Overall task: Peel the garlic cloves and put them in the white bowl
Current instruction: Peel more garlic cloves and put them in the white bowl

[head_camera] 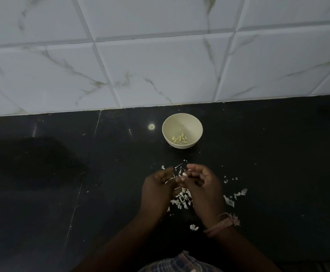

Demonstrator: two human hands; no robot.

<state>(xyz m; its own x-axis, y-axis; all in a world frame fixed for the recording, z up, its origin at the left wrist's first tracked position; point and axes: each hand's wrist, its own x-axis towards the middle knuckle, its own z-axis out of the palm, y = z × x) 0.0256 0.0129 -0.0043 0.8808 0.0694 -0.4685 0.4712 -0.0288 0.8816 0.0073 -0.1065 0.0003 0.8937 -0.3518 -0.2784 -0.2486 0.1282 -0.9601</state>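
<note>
White bowl (182, 122): peeled cloves (179, 138) inside
Right hand (204, 186): fingertips pinching garlic clove (184, 174)
Left hand (157, 190): fingers curled, grip unclear

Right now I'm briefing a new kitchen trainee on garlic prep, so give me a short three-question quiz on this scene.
1. True or false: the small round white bowl on the black stone counter already holds peeled garlic cloves.
2. Where do most papery white garlic skins lie? A) in the bowl B) on the counter under the hands C) on the tiled wall
3. Fill in: the pale garlic clove is pinched by the ___ hand, the left hand beside it.

Key: 1 true; 2 B; 3 right
</note>
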